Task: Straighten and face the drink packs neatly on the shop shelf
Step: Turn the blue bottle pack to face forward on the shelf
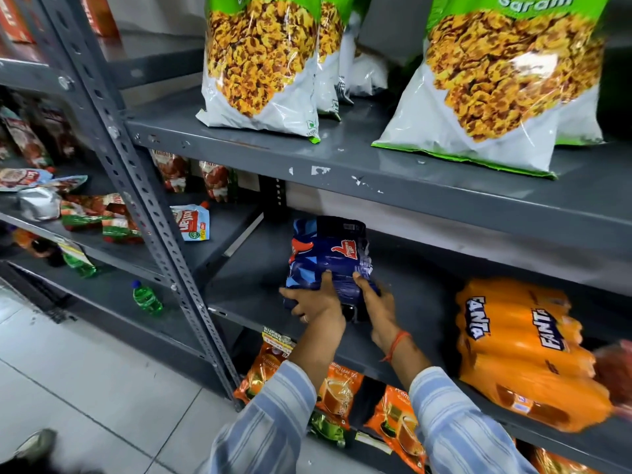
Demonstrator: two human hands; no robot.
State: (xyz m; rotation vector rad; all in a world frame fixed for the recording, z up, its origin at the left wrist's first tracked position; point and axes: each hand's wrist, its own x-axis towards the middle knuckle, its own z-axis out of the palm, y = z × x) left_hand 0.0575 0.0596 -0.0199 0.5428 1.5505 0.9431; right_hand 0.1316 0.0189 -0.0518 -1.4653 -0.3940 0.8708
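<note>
A dark blue shrink-wrapped Thums Up drink pack lies on the middle grey shelf, its logo upside down to me. My left hand grips the pack's near left corner. On the near right corner rests my right hand, thumb on top of the wrap. To the right on the same shelf lies an orange Fanta drink pack, angled, its near end hanging over the shelf's front edge.
Large green-and-white snack bags stand on the shelf above. Orange tea packets fill the shelf below. A slotted grey upright divides the left bay, which holds ketchup pouches and a green bottle. Tiled floor lies at lower left.
</note>
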